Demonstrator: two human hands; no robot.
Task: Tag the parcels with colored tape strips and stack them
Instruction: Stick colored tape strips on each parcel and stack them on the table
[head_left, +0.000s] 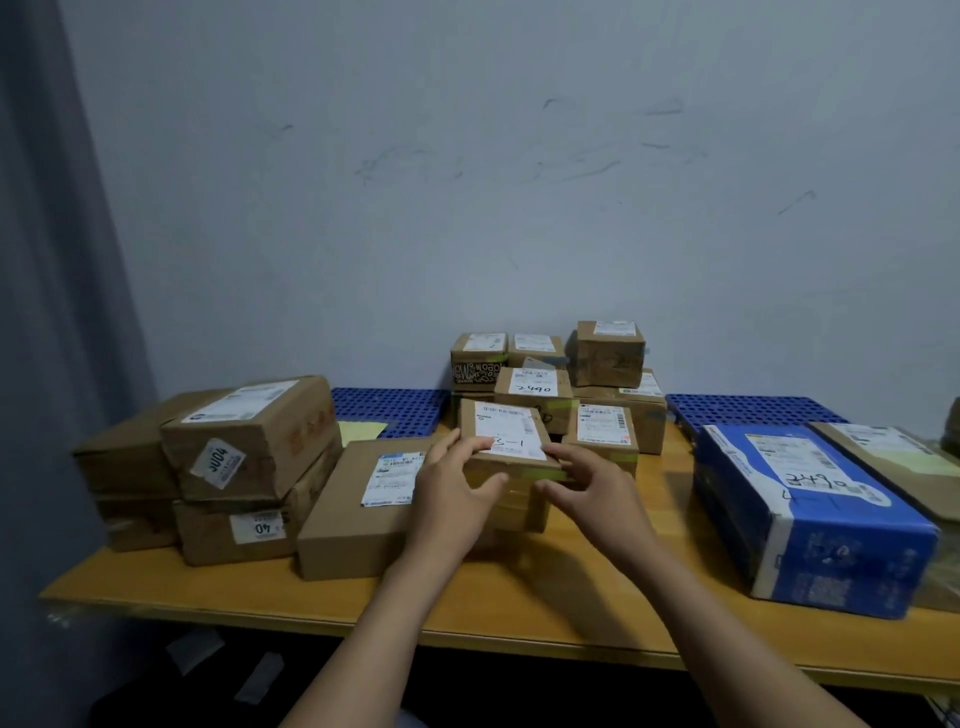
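Note:
A small brown parcel (506, 431) with a white label marked "2-1" sits on top of another small carton at the table's middle. A yellow-green tape strip (540, 474) runs along its front top edge. My left hand (452, 493) touches the parcel's left side, fingers on the label and thumb against the front. My right hand (587, 486) is at the right front corner, with spread fingers on the taped edge. Behind stand several more small labelled parcels (535, 387), some with green tape.
Stacked brown cartons (249, 431) fill the left of the wooden table (545, 597). A flat carton (363, 509) lies beside my left wrist. A blue box (810, 509) lies at the right, a brown parcel (893, 457) behind it. Blue perforated trays (389, 408) line the wall.

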